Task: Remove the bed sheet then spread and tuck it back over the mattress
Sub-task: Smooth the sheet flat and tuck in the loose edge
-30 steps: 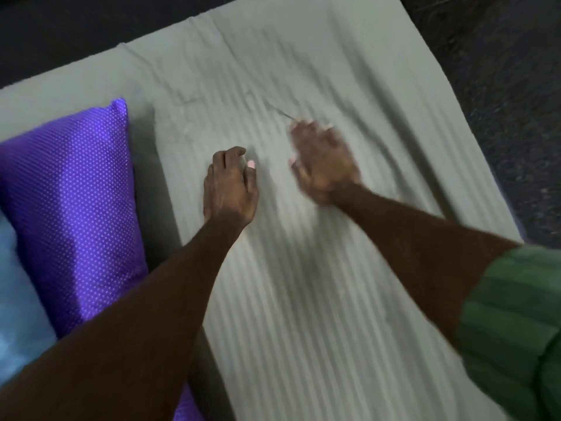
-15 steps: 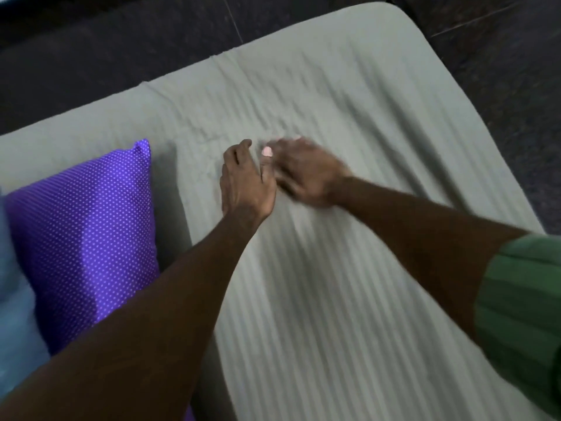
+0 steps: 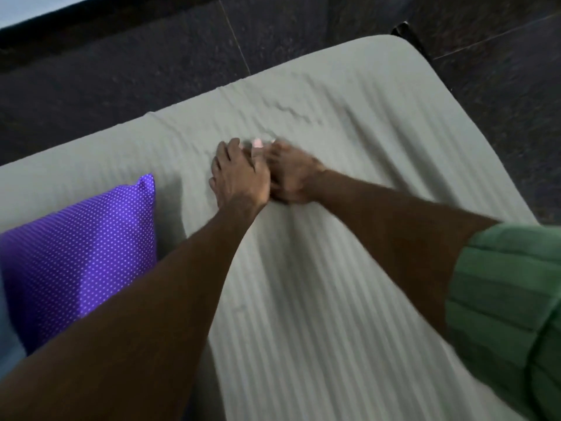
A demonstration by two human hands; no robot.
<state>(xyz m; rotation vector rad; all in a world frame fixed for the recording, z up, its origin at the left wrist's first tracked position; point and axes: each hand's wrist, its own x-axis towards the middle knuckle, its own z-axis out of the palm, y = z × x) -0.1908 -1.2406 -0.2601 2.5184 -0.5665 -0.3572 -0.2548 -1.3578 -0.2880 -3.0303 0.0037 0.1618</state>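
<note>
Left hand [image 3: 239, 174] and right hand [image 3: 291, 174] press mid-sheet [image 3: 349, 299], far edge beyond.

Sheet [image 3: 349, 299]: pale grey-green with fine tone-on-tone stripes. Pillow [image 3: 79, 256]: purple, dotted with small white spots. Sleeve [image 3: 510, 299]: green, banded in darker green. Floor [image 3: 151, 80]: dark speckled grey tiles.
</note>
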